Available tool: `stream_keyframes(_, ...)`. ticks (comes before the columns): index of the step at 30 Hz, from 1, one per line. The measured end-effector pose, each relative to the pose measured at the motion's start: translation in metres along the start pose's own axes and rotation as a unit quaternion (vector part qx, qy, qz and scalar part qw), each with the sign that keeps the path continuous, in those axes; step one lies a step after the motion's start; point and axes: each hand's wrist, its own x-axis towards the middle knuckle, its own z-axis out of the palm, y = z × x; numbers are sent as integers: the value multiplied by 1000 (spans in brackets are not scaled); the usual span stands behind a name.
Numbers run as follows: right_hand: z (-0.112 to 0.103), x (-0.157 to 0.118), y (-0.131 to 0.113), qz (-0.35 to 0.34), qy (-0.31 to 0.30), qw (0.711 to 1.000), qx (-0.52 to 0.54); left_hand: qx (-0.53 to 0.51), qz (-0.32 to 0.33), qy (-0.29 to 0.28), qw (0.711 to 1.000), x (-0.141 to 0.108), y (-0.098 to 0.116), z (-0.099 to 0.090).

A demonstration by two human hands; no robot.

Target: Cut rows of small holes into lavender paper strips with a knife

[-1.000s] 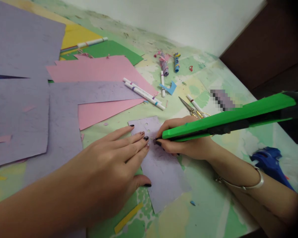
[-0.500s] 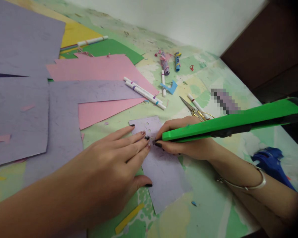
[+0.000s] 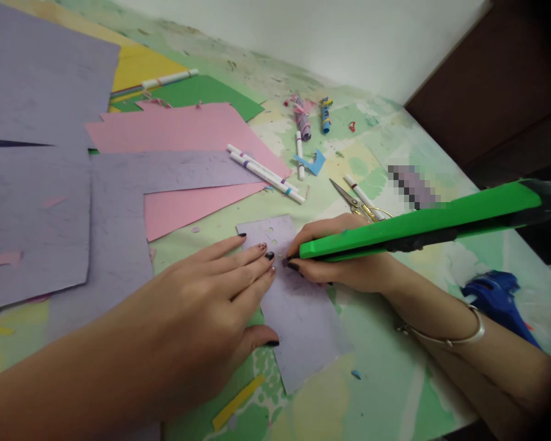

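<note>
My left hand [image 3: 220, 300] lies flat with its fingers stretched out, pressing on the left side of a strip of lilac paper [image 3: 303, 337]. Small holes show in a row near the far end of that strip. My right hand [image 3: 349, 251] pinches a long green and black tool, which looks like a utility knife [image 3: 417, 223], its handle slanting up to the right. Its dark tip meets the paper beside my left fingertips. Just beyond my right hand are gold-handled scissors [image 3: 362, 205].
Larger lilac sheets [image 3: 37, 208], pink paper [image 3: 183, 125] and green paper [image 3: 211, 92] cover the left. White markers [image 3: 266, 174] lie behind the strip. Small paper rolls [image 3: 326, 116] stand at the back. A blue glue gun [image 3: 496, 300] is at right, and a yellow scrap [image 3: 239, 401] in front.
The view has shifted very slightly. Both hands, the utility knife and the lilac strip keep nearly the same places relative to each other.
</note>
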Motion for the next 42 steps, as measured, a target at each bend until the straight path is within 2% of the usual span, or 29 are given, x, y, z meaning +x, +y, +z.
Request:
stream_keyframes(5,1,0,-2,-14,10,1000,-22,7,3,7,1000,0,0,2)
stream_keyframes(15,3,0,-5,6,14,1000,-26,27,14,20,999,1,2,3)
stream_keyframes(23,4,-1,-11,-14,32,994,-102,109,23,86,990,6,21,5)
stream_keyframes(27,6,-2,-15,11,37,995,-87,94,16,114,989,7,16,5)
stream_keyframes(29,6,-3,-17,65,23,997,-28,45,5,101,994,6,6,6)
stream_keyframes(33,7,-4,-19,143,6,988,66,-10,-9,24,1000,4,-15,6)
stream_keyframes(36,8,-3,-17,149,13,984,93,9,-1,-6,1000,3,-19,6)
stream_keyframes(42,7,-3,-12,136,4,984,112,38,2,8,999,4,-12,5)
